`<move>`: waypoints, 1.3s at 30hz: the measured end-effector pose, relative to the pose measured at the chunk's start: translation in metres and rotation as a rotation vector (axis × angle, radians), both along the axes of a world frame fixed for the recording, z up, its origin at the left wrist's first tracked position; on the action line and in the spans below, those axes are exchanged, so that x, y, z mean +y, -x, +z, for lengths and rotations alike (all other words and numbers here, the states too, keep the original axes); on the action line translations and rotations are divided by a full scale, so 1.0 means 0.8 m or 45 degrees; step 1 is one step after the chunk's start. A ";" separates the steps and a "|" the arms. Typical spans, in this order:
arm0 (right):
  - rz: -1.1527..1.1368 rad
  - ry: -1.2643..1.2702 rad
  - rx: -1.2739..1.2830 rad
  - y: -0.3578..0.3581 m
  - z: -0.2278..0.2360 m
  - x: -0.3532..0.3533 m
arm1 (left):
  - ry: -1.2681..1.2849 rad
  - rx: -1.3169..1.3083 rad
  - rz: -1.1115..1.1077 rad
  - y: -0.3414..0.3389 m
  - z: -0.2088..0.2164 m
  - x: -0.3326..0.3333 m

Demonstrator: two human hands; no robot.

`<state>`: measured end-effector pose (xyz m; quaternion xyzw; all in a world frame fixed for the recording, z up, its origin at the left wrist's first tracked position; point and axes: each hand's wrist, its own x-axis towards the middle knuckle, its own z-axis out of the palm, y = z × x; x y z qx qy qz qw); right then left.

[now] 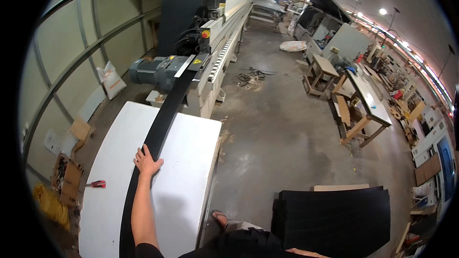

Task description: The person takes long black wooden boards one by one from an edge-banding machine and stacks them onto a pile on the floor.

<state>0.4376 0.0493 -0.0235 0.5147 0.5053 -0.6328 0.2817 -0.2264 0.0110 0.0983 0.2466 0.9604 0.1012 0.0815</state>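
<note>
We see our left hand (pixel 146 161) lying flat on a long black strip (pixel 160 129). The fingers are spread apart and press down on the strip; they do not wrap around it. The strip lies on a big white desk (pixel 184 172) in front of us. It starts near us at the bottom of the picture and runs far away, up into a long machine (pixel 210 33). A grey motor (pixel 155 71) sits at the near end of that machine, just left of the strip.

We cannot see our right hand.

A small tool with a red handle (pixel 98 184) lies at the left edge of the desk, well apart from the hand. Down on the floor to the left there are brown boxes (pixel 71 177). On the right, near us, a pile of black boards (pixel 332 217) stands on the grey floor (pixel 282 129). One foot in a sandal (pixel 221 218) shows between the desk and the pile. Far off on the right there are wooden benches (pixel 366 105).
</note>
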 end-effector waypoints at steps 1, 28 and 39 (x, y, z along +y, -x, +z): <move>0.036 0.016 0.016 -0.002 -0.004 -0.002 | -0.008 0.041 -0.003 -0.001 -0.006 -0.009; 0.774 -1.114 0.386 0.214 0.057 0.101 | 0.034 0.016 -0.020 -0.114 0.023 -0.288; 0.748 -0.469 1.296 0.460 0.155 0.009 | 0.113 -0.026 -0.059 -0.186 0.017 -0.392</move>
